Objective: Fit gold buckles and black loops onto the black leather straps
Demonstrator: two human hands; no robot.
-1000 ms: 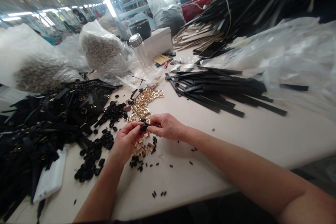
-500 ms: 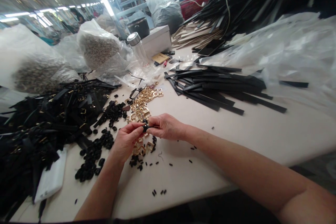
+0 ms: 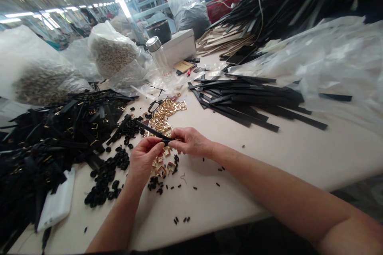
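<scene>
Above the table my left hand (image 3: 147, 152) and my right hand (image 3: 190, 141) meet, both closed on one black strap (image 3: 154, 132). The strap slants up and left from my fingertips, and its pinched part is mostly hidden by them. Gold buckles (image 3: 167, 112) lie heaped just beyond and under my hands. Small black loops (image 3: 103, 183) are piled left of my left forearm. Tiny black pieces (image 3: 154, 183) lie below my hands, several more scattered toward the front edge.
Finished-looking black straps with buckles (image 3: 80, 127) heap up at left, beside a white box-like object (image 3: 56, 203). Loose black strips (image 3: 254, 97) lie at right, near plastic sheeting (image 3: 338, 63). A glass bottle (image 3: 158, 53), a phone (image 3: 241, 54) and filled bags (image 3: 110, 51) stand or lie farther back.
The black strap now shows as a length extending up and left from my fingers; before, only a short dark bit showed between them. My hands have barely shifted.
</scene>
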